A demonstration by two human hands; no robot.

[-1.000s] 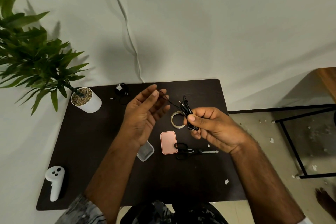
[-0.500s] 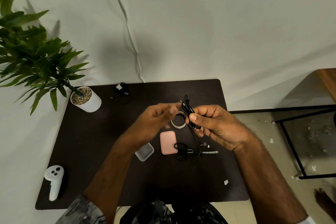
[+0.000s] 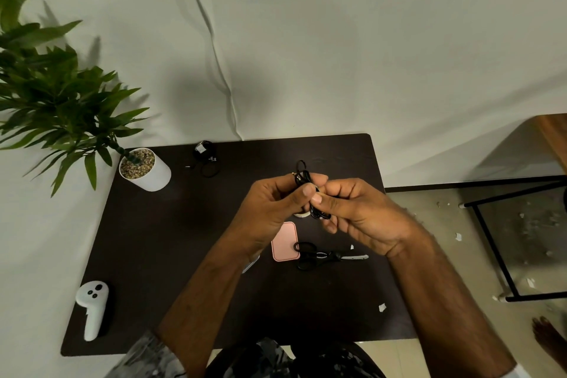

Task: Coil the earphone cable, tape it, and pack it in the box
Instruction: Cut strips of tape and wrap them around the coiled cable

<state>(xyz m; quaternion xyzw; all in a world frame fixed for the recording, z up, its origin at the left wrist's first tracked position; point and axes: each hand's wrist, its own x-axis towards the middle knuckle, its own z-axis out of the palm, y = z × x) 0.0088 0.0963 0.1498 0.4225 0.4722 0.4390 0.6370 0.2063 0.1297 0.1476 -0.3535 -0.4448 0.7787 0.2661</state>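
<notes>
- Since the earlier frame the left hand [image 3: 270, 205] has closed in from the left and now meets the right hand [image 3: 352, 211] above the middle of the tabletop [image 3: 171, 242], where before a gap lay between them.
- Both hands pinch the earphone cable [image 3: 303, 176], a thin, glossy black cord bunched into narrow loops; loops stick out above the thumbs and below them, and a small metallic plug tip shows at the top left of the bundle.
- The left hand's fingers curl round the bundle from the left, thumb pressed on it; the right hand's thumb and curled fingers grip it from the right.
- The tabletop is dark, matte and rectangular with rounded corners.
- Below the hands lies a flat pink box lid [image 3: 285, 242] with rounded corners, and just right of it black-handled scissors [image 3: 325, 256] with short metal blades.
- A pale tape roll [image 3: 302, 214] peeks out under the hands.
- Near the back left corner stands a white cylindrical pot [image 3: 150, 175] filled with pebbles, holding a leafy green plant [image 3: 52, 101].
- A smooth white controller [image 3: 93, 305] lies near the front left corner.
</notes>
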